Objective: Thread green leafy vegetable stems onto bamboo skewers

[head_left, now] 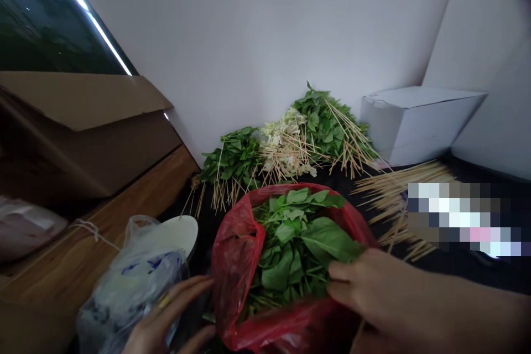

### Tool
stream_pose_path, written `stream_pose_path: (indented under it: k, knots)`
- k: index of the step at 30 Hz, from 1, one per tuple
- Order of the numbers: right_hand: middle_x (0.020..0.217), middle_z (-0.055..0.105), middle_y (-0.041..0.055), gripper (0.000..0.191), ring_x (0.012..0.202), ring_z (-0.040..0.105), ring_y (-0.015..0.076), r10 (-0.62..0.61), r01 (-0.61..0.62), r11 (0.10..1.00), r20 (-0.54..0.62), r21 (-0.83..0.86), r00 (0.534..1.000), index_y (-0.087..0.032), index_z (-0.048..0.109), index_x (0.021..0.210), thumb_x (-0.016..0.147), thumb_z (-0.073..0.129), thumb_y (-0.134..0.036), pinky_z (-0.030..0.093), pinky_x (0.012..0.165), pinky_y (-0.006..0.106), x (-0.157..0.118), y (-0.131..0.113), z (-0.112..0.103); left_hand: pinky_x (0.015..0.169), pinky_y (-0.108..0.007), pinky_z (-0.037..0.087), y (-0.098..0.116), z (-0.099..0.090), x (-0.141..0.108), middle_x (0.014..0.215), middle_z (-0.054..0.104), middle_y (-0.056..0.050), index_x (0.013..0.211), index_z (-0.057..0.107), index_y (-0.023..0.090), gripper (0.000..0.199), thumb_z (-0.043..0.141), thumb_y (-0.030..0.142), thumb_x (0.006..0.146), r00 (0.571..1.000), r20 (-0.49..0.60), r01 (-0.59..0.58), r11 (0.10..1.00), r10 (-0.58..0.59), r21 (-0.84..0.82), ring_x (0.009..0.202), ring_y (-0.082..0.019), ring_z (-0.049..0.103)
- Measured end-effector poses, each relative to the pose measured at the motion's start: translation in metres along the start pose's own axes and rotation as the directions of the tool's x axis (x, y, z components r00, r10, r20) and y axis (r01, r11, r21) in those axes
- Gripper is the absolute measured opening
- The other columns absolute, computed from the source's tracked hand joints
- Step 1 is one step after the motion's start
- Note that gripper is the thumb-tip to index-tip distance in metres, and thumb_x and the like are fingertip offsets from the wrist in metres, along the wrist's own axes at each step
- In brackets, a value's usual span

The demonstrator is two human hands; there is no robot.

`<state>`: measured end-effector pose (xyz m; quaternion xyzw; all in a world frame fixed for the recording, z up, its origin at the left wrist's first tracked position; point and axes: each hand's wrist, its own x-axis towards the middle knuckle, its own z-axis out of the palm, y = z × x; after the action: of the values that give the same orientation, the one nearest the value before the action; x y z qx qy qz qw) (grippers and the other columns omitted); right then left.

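Observation:
A red plastic bag (232,265) stands with its mouth wide, full of leafy greens (286,254). My right hand (373,282) is at the bag's right rim, its fingers closed on the edge of the leaves. A thin pale strip, perhaps a skewer, shows below that hand; whether it is held is unclear. On the other side, my left hand (174,315) has its fingers apart, with a ring on one; the fingertips come close to or touch the red bag's left wall. To its left lies a clear plastic bag (128,282) with blue print.
Against the wall lie skewered greens (238,157), skewered pale cabbage pieces (286,138) and more skewered greens (323,121). Loose bamboo skewers (390,193) spread at right before a white box (423,121). A white bowl (178,232) and cardboard box (87,144) are left. A blurred-out patch hides something right.

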<state>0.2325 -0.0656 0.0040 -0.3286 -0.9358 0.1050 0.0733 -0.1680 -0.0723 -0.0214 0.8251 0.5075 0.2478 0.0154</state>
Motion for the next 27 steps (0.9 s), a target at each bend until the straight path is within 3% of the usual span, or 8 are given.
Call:
stream_pose_path:
  k: [3,5,9,14,17,21,24,27]
  knots:
    - [0.073,0.070,0.0029,0.013,0.051,0.061,0.0192,-0.096,0.082,0.976,-0.061,-0.204,0.994,-0.017,0.072,0.093,0.080,0.072,-0.020,0.032,0.040,0.036,-0.013,-0.015,0.046,0.097,-0.044,0.059,0.035,0.022,0.012,0.145,0.063,-0.010,0.147,0.052,0.035,0.069,0.074,0.040,0.082,0.955,0.087,-0.292,0.949,0.283,0.117,0.127,-0.034,0.063]
    - [0.071,0.070,0.0009,0.015,0.048,0.060,0.0176,-0.099,0.084,0.965,-0.049,-0.249,0.994,-0.019,0.069,0.091,0.081,0.062,-0.009,0.029,0.037,0.037,-0.024,-0.024,0.072,0.101,-0.045,0.057,0.054,0.033,0.017,0.150,0.058,-0.010,0.149,0.050,0.034,0.067,0.070,0.039,0.086,0.892,0.166,-0.445,0.882,0.421,0.152,0.133,-0.034,0.058]
    - [0.064,0.066,-0.0015,0.018,0.041,0.055,0.0143,-0.015,0.002,0.973,-0.053,-0.232,0.998,-0.019,0.065,0.084,0.086,0.053,-0.006,0.027,0.035,0.035,-0.039,-0.033,0.082,0.105,-0.042,0.054,0.062,0.040,0.021,0.151,0.058,-0.005,0.132,0.064,0.033,0.041,0.058,0.023,0.093,0.858,0.184,-0.508,0.843,0.479,0.177,0.136,-0.030,0.055]
    - [0.071,0.065,-0.0016,0.016,0.046,0.053,0.0150,-0.128,0.080,0.939,-0.124,-0.335,0.984,-0.020,0.064,0.079,0.079,0.061,-0.004,0.029,0.040,0.035,-0.021,-0.020,0.027,0.105,-0.038,0.052,0.047,0.022,0.035,0.137,0.068,-0.006,0.119,0.062,0.028,0.026,0.050,0.020,0.098,0.927,0.058,-0.373,0.928,0.371,0.013,0.131,-0.025,0.059]
    - [0.077,0.065,-0.0001,0.017,0.052,0.054,0.0158,-0.147,0.068,0.927,-0.191,-0.368,0.971,-0.019,0.065,0.084,0.077,0.063,-0.004,0.030,0.045,0.034,0.000,-0.003,-0.015,0.097,-0.035,0.055,0.042,0.012,0.056,0.111,0.077,-0.005,0.109,0.060,0.027,0.017,0.050,0.019,0.098,0.969,-0.113,-0.237,0.960,0.221,-0.150,0.111,-0.023,0.070]
    - [0.079,0.061,0.0019,0.019,0.058,0.051,0.0138,-0.097,-0.019,0.947,-0.339,-0.322,0.936,-0.018,0.062,0.085,0.086,0.051,-0.003,0.029,0.051,0.031,0.025,0.022,-0.056,0.064,-0.022,0.054,0.039,0.004,0.100,0.083,0.067,0.001,0.095,0.058,0.025,0.004,0.056,0.024,0.097,0.929,-0.371,-0.115,0.941,-0.013,-0.320,0.070,-0.014,0.065]
    - [0.079,0.060,0.0025,0.024,0.062,0.051,0.0137,-0.102,-0.058,0.957,-0.518,-0.284,0.850,-0.017,0.065,0.088,0.090,0.045,-0.006,0.029,0.054,0.029,0.042,0.034,-0.079,0.070,-0.024,0.055,0.035,0.002,0.126,0.093,0.068,-0.001,0.104,0.062,0.024,0.013,0.062,0.033,0.094,0.914,-0.398,-0.097,0.906,-0.083,-0.412,0.079,-0.016,0.066]
    - [0.085,0.062,0.0037,0.026,0.071,0.056,0.0149,-0.071,-0.067,0.978,-0.624,-0.195,0.778,-0.016,0.066,0.093,0.088,0.043,-0.006,0.035,0.061,0.028,0.061,0.042,-0.097,0.101,-0.040,0.051,0.026,0.014,0.130,0.129,0.065,-0.010,0.135,0.054,0.026,0.062,0.076,0.046,0.081,0.936,-0.324,-0.052,0.860,-0.135,-0.507,0.117,-0.028,0.064]
